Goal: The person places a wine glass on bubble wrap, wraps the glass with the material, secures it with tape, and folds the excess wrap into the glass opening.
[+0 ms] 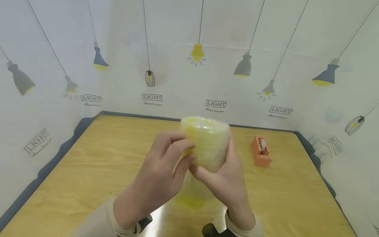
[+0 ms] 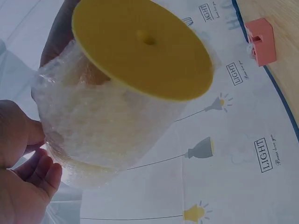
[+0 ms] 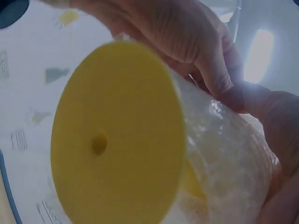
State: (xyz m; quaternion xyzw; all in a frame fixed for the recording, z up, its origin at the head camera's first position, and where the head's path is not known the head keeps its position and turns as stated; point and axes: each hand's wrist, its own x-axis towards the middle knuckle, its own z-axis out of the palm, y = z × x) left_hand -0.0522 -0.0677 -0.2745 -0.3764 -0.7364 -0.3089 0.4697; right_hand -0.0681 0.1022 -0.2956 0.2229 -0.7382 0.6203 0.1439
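Over the middle of the table I hold a roughly cylindrical object wrapped in clear bubble wrap [image 1: 208,144]. Yellow shows through the wrap, but what kind of thing lies inside cannot be told. Its uncovered round yellow base [image 2: 145,49] has a small dimple or hole in the middle and faces both wrist cameras. My right hand [image 1: 228,177] grips the wrapped body from the right, thumb across the near side. With thumb and fingertips my left hand [image 1: 163,164] pinches the wrap at the left side. The fingers partly hide that spot.
An orange-pink tape dispenser [image 1: 262,153] with a roll of tape stands on the wooden table [image 1: 118,158], right of my hands. Behind and beside the table hangs a pale cloth [image 1: 171,39] printed with lamps.
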